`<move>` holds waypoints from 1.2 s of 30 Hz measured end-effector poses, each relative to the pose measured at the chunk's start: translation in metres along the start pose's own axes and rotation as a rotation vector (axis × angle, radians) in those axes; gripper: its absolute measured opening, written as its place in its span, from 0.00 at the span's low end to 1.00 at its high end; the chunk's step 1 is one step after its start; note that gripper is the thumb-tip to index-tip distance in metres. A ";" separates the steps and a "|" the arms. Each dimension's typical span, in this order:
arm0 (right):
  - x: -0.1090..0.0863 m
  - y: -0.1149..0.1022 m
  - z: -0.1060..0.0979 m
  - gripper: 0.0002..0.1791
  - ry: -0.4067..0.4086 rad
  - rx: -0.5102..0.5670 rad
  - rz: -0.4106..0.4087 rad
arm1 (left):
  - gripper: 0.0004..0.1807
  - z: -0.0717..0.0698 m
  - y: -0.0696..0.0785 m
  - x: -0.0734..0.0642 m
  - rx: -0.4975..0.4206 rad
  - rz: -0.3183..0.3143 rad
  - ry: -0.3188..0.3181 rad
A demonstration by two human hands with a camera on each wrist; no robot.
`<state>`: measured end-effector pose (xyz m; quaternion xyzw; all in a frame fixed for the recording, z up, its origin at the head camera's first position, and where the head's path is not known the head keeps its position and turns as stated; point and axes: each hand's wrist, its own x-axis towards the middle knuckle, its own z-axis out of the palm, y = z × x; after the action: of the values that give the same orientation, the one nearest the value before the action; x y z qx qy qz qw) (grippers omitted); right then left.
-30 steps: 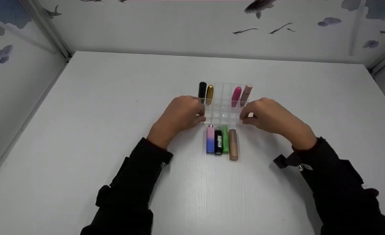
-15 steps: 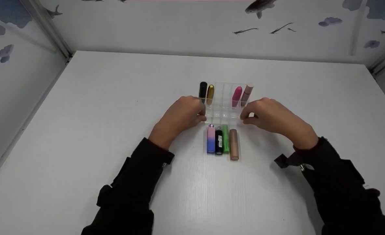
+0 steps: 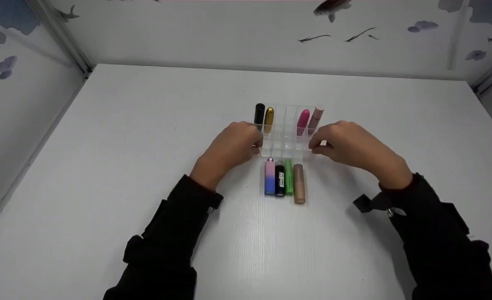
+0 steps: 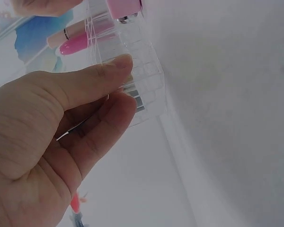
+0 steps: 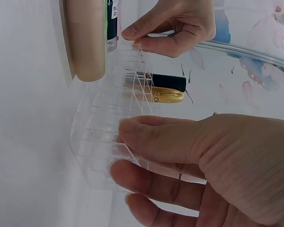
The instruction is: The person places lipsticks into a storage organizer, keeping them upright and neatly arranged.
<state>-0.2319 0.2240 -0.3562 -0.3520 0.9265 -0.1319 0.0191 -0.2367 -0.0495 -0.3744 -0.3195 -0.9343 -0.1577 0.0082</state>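
A clear compartment organizer [image 3: 281, 143] stands on the white table. My left hand [image 3: 237, 141] pinches its left edge between thumb and fingers. By the right edge is my right hand [image 3: 346, 141]; its thumb and forefinger lie apart at the organizer's corner in the right wrist view. In the back row stand a black tube [image 3: 259, 113], a gold lipstick [image 3: 269, 118], a bright pink lipstick [image 3: 303, 121] and a dusty-pink tube [image 3: 315, 118]. Before the organizer lie a pink-blue tube [image 3: 269, 177], a black labelled tube [image 3: 279, 180], a green tube [image 3: 288, 177] and a tan tube [image 3: 299, 184].
The white table [image 3: 146, 125] extends around the organizer. A pale panel [image 3: 229, 37] printed with fish and leaves rises behind it, and another panel [image 3: 21, 104] borders the left side. A dark strap end [image 3: 362, 203] hangs from the right sleeve.
My right hand has shifted slightly right and its wrist has risen a little. The left hand keeps its place on the organizer. The organizer and the tubes stay as they were.
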 end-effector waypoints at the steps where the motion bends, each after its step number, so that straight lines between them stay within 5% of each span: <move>1: 0.000 0.000 -0.002 0.08 0.021 -0.001 -0.013 | 0.04 0.000 0.000 0.000 -0.001 -0.004 -0.001; 7: -0.001 -0.005 -0.005 0.12 0.080 0.032 -0.122 | 0.06 0.001 -0.001 0.001 0.006 -0.013 -0.001; 14: 0.003 -0.010 0.008 0.14 -0.081 0.060 -0.208 | 0.06 0.002 -0.001 0.000 0.017 -0.013 0.004; 21: 0.005 -0.012 0.018 0.16 -0.207 0.088 -0.231 | 0.06 0.001 0.000 0.001 0.012 -0.024 -0.009; 36: 0.007 -0.013 0.021 0.15 -0.249 0.093 -0.205 | 0.05 0.001 0.001 0.001 0.031 -0.028 -0.006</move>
<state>-0.2261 0.2052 -0.3728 -0.4569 0.8691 -0.1312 0.1367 -0.2367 -0.0481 -0.3747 -0.3067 -0.9410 -0.1426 0.0082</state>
